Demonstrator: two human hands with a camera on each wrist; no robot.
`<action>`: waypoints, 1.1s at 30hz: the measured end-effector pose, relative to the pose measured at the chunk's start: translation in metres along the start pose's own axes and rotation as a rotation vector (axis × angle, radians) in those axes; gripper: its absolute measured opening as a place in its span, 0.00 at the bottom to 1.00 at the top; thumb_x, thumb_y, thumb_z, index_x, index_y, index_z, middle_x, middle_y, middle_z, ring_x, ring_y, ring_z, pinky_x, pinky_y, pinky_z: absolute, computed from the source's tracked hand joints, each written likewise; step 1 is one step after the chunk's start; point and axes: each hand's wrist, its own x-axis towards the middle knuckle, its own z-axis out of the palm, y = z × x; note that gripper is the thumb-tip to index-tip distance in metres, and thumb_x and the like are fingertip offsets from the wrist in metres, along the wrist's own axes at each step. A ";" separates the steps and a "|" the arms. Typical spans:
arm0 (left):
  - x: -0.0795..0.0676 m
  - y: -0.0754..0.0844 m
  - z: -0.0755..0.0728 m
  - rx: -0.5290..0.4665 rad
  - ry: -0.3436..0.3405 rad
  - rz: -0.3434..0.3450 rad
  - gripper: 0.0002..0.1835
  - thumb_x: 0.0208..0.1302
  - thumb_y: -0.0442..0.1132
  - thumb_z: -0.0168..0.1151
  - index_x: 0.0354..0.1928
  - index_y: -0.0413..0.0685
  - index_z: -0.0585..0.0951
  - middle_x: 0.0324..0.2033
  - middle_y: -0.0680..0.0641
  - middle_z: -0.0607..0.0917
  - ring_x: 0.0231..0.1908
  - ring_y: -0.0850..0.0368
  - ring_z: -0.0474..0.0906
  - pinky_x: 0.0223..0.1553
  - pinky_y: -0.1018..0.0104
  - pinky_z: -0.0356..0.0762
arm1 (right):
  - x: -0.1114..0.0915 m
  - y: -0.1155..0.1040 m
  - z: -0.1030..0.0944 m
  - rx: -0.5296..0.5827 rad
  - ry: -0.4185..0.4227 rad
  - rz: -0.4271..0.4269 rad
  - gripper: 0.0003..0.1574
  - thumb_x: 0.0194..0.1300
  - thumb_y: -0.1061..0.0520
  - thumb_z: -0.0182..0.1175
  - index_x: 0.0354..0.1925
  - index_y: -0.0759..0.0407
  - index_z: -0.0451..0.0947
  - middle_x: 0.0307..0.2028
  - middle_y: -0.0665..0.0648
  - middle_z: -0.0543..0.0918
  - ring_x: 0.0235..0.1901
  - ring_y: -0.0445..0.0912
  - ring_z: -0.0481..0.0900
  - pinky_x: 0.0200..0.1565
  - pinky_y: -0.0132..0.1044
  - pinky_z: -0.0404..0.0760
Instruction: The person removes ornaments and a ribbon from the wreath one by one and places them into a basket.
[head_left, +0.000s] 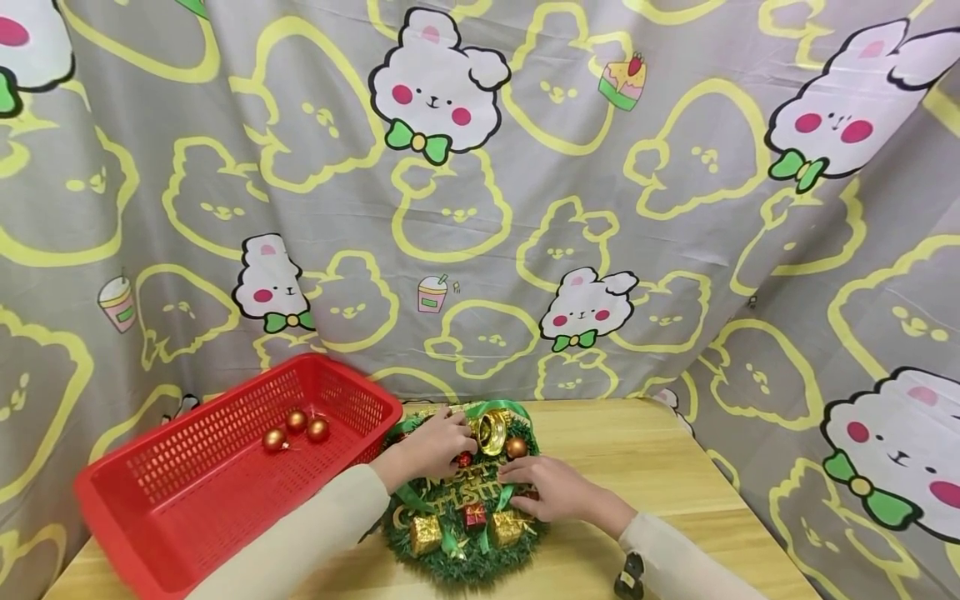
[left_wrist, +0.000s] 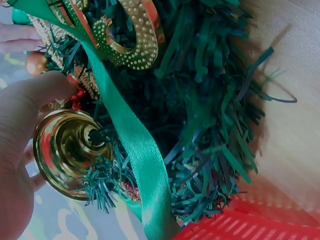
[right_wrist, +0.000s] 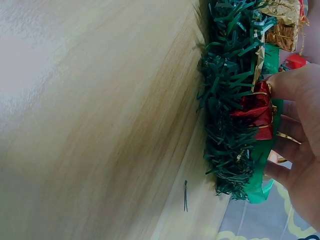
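Note:
A green tinsel wreath (head_left: 465,562) with gold lettering lies on the table, dressed with green ribbon (left_wrist: 142,165), gold gift boxes (head_left: 426,533) and red gift boxes (right_wrist: 257,117). At its upper part, my left hand (head_left: 438,446) bends its fingers beside a shiny gold bell (head_left: 492,433); its thumb reaches a red ornament (left_wrist: 77,95) by the bell. Whether these fingers pinch anything is hidden. My right hand (head_left: 551,490) rests at the wreath's right side, thumb near a red gift box and fingers loosely spread by the ribbon. A copper-gold ball (head_left: 516,447) sits between the hands.
On the left stands a red plastic basket (head_left: 225,433) with three gold balls (head_left: 297,420) inside, close to the wreath. A thin dark wire (right_wrist: 185,196) lies on the wooden table (head_left: 637,467). Patterned grey curtain (head_left: 480,208) hangs behind and at both sides.

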 end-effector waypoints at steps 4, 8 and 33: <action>0.000 0.002 0.006 0.004 -0.002 0.009 0.11 0.60 0.44 0.73 0.44 0.66 0.87 0.38 0.60 0.86 0.41 0.59 0.73 0.48 0.58 0.72 | -0.002 0.000 0.002 -0.004 0.014 -0.018 0.22 0.73 0.51 0.60 0.61 0.57 0.81 0.61 0.57 0.83 0.59 0.52 0.83 0.57 0.47 0.82; 0.001 0.004 0.010 0.011 -0.008 0.009 0.11 0.59 0.45 0.75 0.44 0.67 0.88 0.38 0.60 0.85 0.41 0.59 0.72 0.47 0.59 0.71 | -0.003 0.000 0.003 0.000 0.014 -0.020 0.22 0.73 0.50 0.60 0.61 0.57 0.81 0.61 0.57 0.83 0.58 0.52 0.83 0.57 0.47 0.82; 0.009 0.004 0.003 0.106 -0.118 -0.009 0.14 0.63 0.44 0.72 0.49 0.71 0.87 0.47 0.62 0.86 0.50 0.59 0.76 0.58 0.54 0.74 | -0.001 0.000 0.001 -0.006 0.000 0.028 0.23 0.72 0.51 0.61 0.61 0.57 0.81 0.62 0.56 0.82 0.61 0.52 0.81 0.62 0.48 0.79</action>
